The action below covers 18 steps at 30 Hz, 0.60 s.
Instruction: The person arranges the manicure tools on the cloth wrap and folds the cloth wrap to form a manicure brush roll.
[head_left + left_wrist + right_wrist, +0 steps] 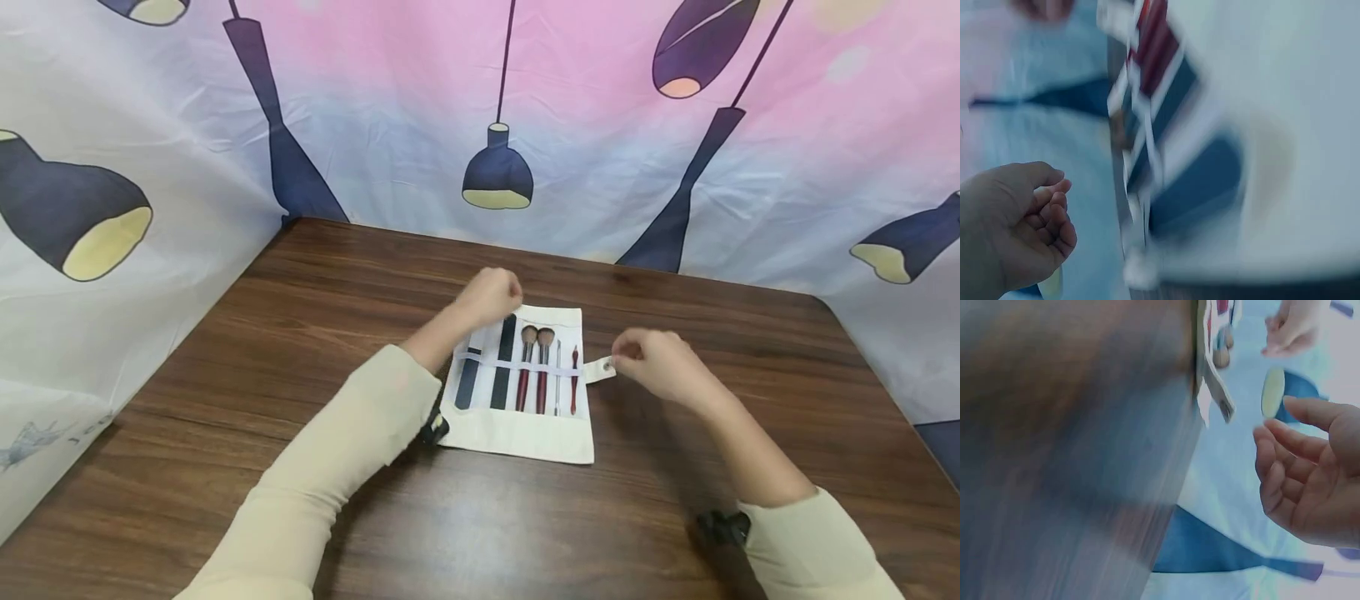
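We record a cream-white pouch (517, 433) with white band (566, 371), one black strip (501, 387), one slate strip (467, 387), two brown-bristled brushes (546, 337) with deep-red handles (542, 393), one silvery tool (557, 392), one red tool (573, 392), cream sleeves (330, 450), a dark-brown wood-grain table (480, 517), and a pink-blue-white backdrop (405, 167) patterned with navy, yellow-mouthed lamps (498, 171).

2 brushes (542, 390) in case (517, 432)

From my feed: brown wood-grain table (787, 400), glossy patch near front; white tool roll (517, 432) lying unrolled on it, tab (600, 369) sticking out right.
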Motion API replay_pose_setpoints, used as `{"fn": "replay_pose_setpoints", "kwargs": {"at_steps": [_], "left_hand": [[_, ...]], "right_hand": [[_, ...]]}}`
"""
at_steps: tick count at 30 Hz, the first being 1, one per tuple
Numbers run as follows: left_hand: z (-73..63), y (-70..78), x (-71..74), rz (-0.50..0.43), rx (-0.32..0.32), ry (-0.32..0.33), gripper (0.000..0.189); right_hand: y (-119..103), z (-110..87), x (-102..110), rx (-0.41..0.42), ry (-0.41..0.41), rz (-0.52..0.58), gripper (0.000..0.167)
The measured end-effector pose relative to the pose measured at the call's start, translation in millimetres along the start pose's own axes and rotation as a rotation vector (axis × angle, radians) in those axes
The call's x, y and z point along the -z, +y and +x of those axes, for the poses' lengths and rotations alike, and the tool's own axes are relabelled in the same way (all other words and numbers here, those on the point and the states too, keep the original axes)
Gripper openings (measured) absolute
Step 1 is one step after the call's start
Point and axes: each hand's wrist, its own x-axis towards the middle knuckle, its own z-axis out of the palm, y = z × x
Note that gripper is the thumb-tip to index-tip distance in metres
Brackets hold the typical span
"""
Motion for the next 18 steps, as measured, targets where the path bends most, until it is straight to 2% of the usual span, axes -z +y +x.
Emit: {"fn": "replay_pose_setpoints", "kwargs": {"at_steps": [3, 6, 10, 14, 18], "left_hand": [[8.2, -23.8, 13.9, 0.065, 0.101, 0.025, 0.019], [11.2, -43.5, 19.8, 0.115, 0.183, -0.002, 0.019], [8.5, -61.9, 19.8, 0.091, 0.219, -0.054, 0.024], [6.7, -72.1, 15.9, 0.032, 0.203, -0.041, 0.024], [5.7, -76.9, 13.0, 0.024, 0.178, -0.039, 0.019]], "right_hand": [[-6.0, -18.8, -8.2, 0.005, -0.119, -0.009, 0.019], [-11.7, -33.1, -21.4, -0.016, -0.241, 0.037, 0.021], [-17.9, -43.0, -37.8, -0.064, -0.337, 0.193, 0.028], [-21.7, -46.1, -49.1, -0.092, -0.318, 0.265, 0.031], [-24.7, -46.4, -55.6, -0.1, -0.248, 0.194, 0.027]]}}
